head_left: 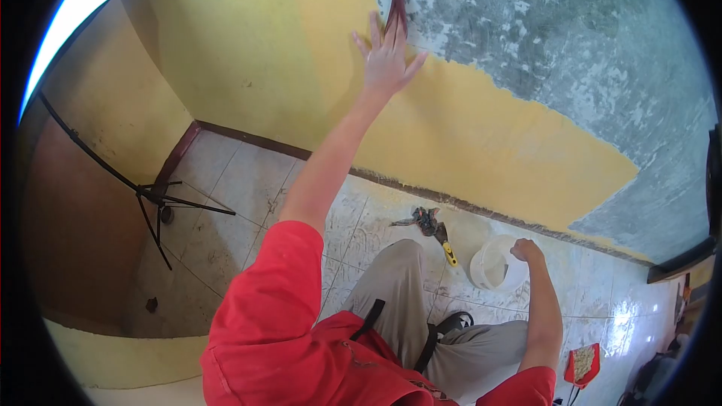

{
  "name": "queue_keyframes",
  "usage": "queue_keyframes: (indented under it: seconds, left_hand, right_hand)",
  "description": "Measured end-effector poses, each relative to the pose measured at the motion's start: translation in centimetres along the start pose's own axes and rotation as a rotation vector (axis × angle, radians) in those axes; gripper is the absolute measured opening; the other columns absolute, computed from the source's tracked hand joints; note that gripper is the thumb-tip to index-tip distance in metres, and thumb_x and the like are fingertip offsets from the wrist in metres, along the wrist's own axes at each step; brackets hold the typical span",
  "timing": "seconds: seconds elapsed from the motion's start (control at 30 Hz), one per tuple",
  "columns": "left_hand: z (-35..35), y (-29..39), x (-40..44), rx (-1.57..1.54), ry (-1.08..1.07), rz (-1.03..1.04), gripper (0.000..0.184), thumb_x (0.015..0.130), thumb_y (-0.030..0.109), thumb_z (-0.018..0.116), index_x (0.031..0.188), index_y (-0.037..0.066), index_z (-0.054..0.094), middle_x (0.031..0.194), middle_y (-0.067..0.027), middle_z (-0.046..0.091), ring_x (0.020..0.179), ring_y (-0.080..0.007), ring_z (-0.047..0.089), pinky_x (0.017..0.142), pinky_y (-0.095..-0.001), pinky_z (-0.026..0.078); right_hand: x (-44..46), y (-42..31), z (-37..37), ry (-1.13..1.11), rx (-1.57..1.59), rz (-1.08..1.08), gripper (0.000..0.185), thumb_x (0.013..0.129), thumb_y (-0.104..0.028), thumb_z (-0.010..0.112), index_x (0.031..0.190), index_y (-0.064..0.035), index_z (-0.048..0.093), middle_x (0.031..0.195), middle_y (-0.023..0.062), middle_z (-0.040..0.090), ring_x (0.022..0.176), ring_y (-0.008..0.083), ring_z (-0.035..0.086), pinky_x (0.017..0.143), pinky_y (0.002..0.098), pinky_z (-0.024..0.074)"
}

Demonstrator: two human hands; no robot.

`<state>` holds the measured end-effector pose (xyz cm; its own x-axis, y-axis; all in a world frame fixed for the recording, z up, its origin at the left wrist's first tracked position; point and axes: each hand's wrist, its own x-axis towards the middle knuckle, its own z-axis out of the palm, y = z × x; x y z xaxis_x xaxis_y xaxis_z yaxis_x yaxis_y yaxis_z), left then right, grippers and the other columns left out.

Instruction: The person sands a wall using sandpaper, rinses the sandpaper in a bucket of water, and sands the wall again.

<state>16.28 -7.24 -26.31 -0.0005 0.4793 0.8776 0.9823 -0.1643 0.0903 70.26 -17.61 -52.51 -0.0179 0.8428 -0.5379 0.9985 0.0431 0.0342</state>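
Up on the wall, my left hand (385,64) presses a folded dark reddish-brown sheet that looks like sandpaper (396,9) against the surface. The sheet is caught at the fingertips, while the thumb and outer fingers are spread. It lies where yellow paint (466,135) meets a rough grey patch (564,60) with whitish smears. Low on the right, my right hand (528,249) is closed at the rim of a white bucket (487,267); its fingertips are partly hidden. Beside the bucket on the floor lie a scraper with a yellow handle (449,253) and a crumpled dark rag (426,219).
A black tripod stand (154,197) occupies the left corner. A red dustpan (583,365) with pale debris lies at lower right. The tiled floor (226,169) is dusty and smeared. A low curved yellow ledge (135,357) runs along the lower left. Dark items (662,365) sit at the far right.
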Motion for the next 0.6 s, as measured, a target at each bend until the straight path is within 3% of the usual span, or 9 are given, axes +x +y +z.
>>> queue_keyframes:
  seconds: [0.17,0.27,0.33,0.37,0.47,0.5,0.53,0.57,0.6]
  left_hand:
    - [2.4,0.5,-5.0,0.068,-0.143,-0.08,0.101,0.094,0.063,0.053,0.158,-0.005,0.018,0.168,-0.0171,0.018,0.154,-0.0487,-0.004,0.107,-0.0829,-0.003]
    - [2.3,2.2,-2.6,-0.102,0.018,-0.087,0.099,0.094,0.062,0.054,0.157,-0.006,0.019,0.166,-0.0189,0.023,0.154,-0.0492,-0.003,0.107,-0.0825,-0.004]
    - [2.0,2.8,-0.7,-0.185,0.124,-0.011,0.096,0.094,0.058,0.055,0.156,-0.007,0.022,0.165,-0.0193,0.026,0.154,-0.0488,0.001,0.108,-0.0813,-0.003]
    - [1.5,3.0,-0.2,-0.192,0.13,-0.021,0.096,0.094,0.058,0.055,0.156,-0.007,0.022,0.165,-0.0193,0.026,0.154,-0.0488,0.001,0.108,-0.0813,-0.003]
    - [0.1,2.7,1.4,-0.051,0.094,0.04,0.09,0.093,0.053,0.06,0.153,-0.006,0.027,0.163,-0.0183,0.031,0.155,-0.0466,0.005,0.112,-0.0785,0.0]
    - [-0.2,2.0,2.2,-0.027,0.124,0.083,0.084,0.092,0.049,0.061,0.151,-0.003,0.031,0.16,-0.0164,0.035,0.155,-0.0452,0.008,0.114,-0.076,0.001]
    - [-0.6,1.4,2.9,-0.003,0.149,0.131,0.079,0.092,0.045,0.063,0.15,0.0,0.035,0.158,-0.0146,0.04,0.155,-0.0437,0.011,0.116,-0.0735,0.003]
    - [-1.0,0.8,3.5,-0.015,0.152,0.14,0.079,0.092,0.045,0.063,0.15,0.0,0.035,0.158,-0.0146,0.04,0.155,-0.0437,0.011,0.116,-0.0735,0.003]
    - [-1.3,0.2,4.3,-0.034,0.19,0.221,0.073,0.091,0.043,0.065,0.148,0.005,0.04,0.153,-0.0105,0.047,0.155,-0.0397,0.016,0.117,-0.0707,0.006]
  right_hand:
    - [0.1,1.6,1.0,-0.035,-0.033,0.033,0.044,0.083,-0.033,0.061,0.115,-0.0048,0.073,0.124,0.0229,0.068,0.117,0.0404,0.064,0.102,0.0474,0.0513]
    - [-0.4,1.8,1.1,-0.092,-0.054,0.039,0.046,0.084,-0.034,0.064,0.12,-0.0045,0.07,0.125,0.0223,0.068,0.116,0.0407,0.064,0.102,0.048,0.0509]
    - [-2.0,0.8,-1.3,0.142,-0.007,-0.128,0.048,0.087,-0.033,0.064,0.121,0.0004,0.067,0.123,0.0242,0.067,0.118,0.0404,0.063,0.101,0.0489,0.0512]
    - [-2.7,-0.3,-3.9,0.369,0.113,-0.136,0.047,0.088,-0.033,0.065,0.122,0.0002,0.065,0.123,0.0234,0.067,0.118,0.0402,0.062,0.101,0.0486,0.0503]
    - [-6.9,-5.1,-17.0,1.08,0.309,-0.31,0.037,0.095,-0.023,0.064,0.124,-0.0001,0.062,0.124,0.0227,0.064,0.117,0.0403,0.06,0.102,0.0477,0.0472]
    - [-9.1,-7.4,-22.3,1.214,0.335,-0.373,0.036,0.096,-0.021,0.064,0.125,-0.0007,0.061,0.127,0.0222,0.062,0.12,0.0409,0.058,0.103,0.0476,0.0458]
    - [-9.9,-9.4,-27.1,1.47,0.173,-0.438,0.036,0.096,-0.021,0.064,0.126,-0.002,0.06,0.133,0.0212,0.058,0.123,0.0403,0.055,0.105,0.047,0.0444]
    - [-11.9,-11.7,-32.7,1.546,0.196,-0.555,0.038,0.095,-0.021,0.065,0.128,-0.0042,0.06,0.137,0.0198,0.055,0.127,0.0395,0.052,0.106,0.0465,0.0436]
    - [-12.9,-13.9,-37.8,1.759,0.047,-0.584,0.042,0.094,-0.022,0.066,0.132,-0.0059,0.059,0.137,0.0186,0.056,0.126,0.0388,0.053,0.106,0.0466,0.0439]
